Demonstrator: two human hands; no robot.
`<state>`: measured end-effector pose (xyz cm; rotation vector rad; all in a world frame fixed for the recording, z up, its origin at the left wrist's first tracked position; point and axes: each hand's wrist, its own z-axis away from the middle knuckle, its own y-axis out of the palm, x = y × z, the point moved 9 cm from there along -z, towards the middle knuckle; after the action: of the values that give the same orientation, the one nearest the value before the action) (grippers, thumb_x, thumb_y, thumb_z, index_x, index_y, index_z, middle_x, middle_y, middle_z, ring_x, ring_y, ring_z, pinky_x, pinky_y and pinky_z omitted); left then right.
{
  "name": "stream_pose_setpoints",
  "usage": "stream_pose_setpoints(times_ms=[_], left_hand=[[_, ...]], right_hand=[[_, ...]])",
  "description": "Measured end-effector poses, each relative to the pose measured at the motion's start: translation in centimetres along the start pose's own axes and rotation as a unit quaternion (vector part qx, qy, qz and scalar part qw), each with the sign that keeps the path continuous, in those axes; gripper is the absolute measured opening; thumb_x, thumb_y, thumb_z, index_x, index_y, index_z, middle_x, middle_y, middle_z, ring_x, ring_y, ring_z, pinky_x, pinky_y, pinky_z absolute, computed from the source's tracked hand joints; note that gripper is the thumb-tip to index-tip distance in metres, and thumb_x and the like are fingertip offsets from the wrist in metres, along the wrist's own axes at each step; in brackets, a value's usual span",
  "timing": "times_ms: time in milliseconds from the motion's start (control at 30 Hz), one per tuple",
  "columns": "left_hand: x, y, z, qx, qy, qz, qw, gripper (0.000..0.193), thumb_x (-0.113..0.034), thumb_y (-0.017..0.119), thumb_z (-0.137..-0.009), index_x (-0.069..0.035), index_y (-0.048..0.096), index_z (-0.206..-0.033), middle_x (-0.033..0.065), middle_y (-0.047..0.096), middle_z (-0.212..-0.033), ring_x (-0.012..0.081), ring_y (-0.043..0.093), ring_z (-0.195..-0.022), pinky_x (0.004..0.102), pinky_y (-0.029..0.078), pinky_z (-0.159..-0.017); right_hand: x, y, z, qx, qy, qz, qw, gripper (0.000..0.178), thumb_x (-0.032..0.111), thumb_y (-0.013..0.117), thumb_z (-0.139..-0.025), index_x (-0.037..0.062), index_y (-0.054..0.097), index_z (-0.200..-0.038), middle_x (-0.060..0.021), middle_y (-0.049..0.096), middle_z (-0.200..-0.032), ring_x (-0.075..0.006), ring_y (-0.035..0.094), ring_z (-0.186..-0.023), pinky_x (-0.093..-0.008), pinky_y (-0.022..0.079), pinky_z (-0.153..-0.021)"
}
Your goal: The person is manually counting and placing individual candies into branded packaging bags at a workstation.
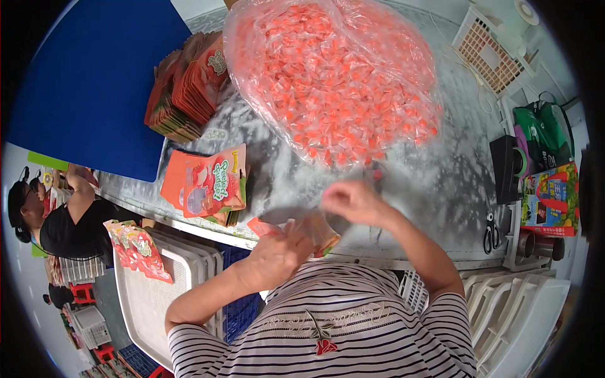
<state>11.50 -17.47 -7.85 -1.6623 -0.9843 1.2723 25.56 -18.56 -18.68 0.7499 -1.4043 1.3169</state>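
Note:
My left hand (281,253) is closed on a red snack pouch (324,234) at the table's front edge, its mouth apparently spread. Just above the pouch hovers my right hand (356,201), its fingers smeared by motion; a pinkish blur shows at the fingertips, and I cannot make out whether something is in them. A large clear plastic bag (353,94) full of small individually wrapped orange-pink pieces lies beyond both hands. To the left is a small pile of flat printed red pouches (208,183), with taller stacks of pouches (189,85) behind it.
A blue board (94,82) covers the table's far left. Filled-looking pouches (138,252) lie on stacked white trays (148,309); another person (66,220) works beyond. At right are black scissors (491,234), a black box (504,170), a white basket (491,53) and more white trays (517,315).

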Motion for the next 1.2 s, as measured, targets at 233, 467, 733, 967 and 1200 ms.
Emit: stream_pose_setpoints(times_ms=[233, 467, 733, 967, 1200], left_hand=[[1.1, 0.1, 0.3, 0.029, -0.074, 0.022, 0.997, 0.02, -0.01, 0.068, -0.073, -0.002, 0.057, -0.087, 0.0171, 0.061, -0.104, 0.0296, 0.061, -0.064, 0.0386, 0.051, -0.054], [2.6, -3.0, 1.9, -0.067, -0.16, 0.059, 0.983, 0.013, -0.005, 0.07, -0.075, -0.001, 0.061, -0.084, 0.015, 0.066, -0.097, 0.0312, 0.063, -0.066, 0.0371, 0.052, -0.057], [3.7, -4.2, 3.0, -0.106, -0.221, 0.09, 0.965, 0.011, -0.003, 0.07, -0.076, 0.001, 0.063, -0.083, 0.0124, 0.057, -0.071, 0.0252, 0.059, -0.054, 0.0321, 0.046, -0.05], [5.1, -5.2, 4.5, -0.126, -0.302, 0.09, 0.941, 0.01, -0.002, 0.07, -0.077, 0.001, 0.062, -0.082, 0.0111, 0.054, -0.067, 0.023, 0.054, -0.049, 0.0299, 0.042, -0.046], [5.1, -5.6, 4.7, -0.152, -0.289, 0.083, 0.942, 0.009, -0.002, 0.069, -0.078, 0.002, 0.06, -0.08, 0.0099, 0.052, -0.066, 0.0192, 0.052, -0.048, 0.0281, 0.041, -0.046]], right_hand=[[-0.7, -6.9, -0.9, -0.229, -0.099, 0.423, 0.871, 0.057, 0.029, 0.067, -0.082, 0.0093, 0.048, -0.132, -0.0136, 0.042, -0.137, -0.0346, 0.037, -0.126, -0.0487, 0.031, -0.105], [-3.6, -2.0, 3.9, -0.122, -0.075, 0.413, 0.899, 0.072, 0.033, 0.072, -0.075, 0.0156, 0.043, -0.138, -0.0133, 0.034, -0.143, -0.0377, 0.032, -0.13, -0.0519, 0.024, -0.108], [-4.7, -6.2, 8.7, -0.163, -0.04, 0.468, 0.867, 0.063, 0.035, 0.064, -0.085, 0.0069, 0.042, -0.137, -0.0146, 0.037, -0.143, -0.0331, 0.039, -0.129, -0.0471, 0.031, -0.107], [-10.0, -15.8, 14.5, -0.444, 0.07, -0.099, 0.888, 0.037, 0.024, 0.037, -0.102, -0.0013, 0.053, -0.124, -0.0134, 0.061, -0.117, -0.0222, 0.059, -0.106, -0.0311, 0.046, -0.092], [-5.2, -10.4, 11.0, -0.274, -0.028, 0.252, 0.928, 0.042, 0.018, 0.058, -0.091, 0.0024, 0.049, -0.129, -0.0155, 0.048, -0.134, -0.0301, 0.045, -0.124, -0.0402, 0.036, -0.105]])
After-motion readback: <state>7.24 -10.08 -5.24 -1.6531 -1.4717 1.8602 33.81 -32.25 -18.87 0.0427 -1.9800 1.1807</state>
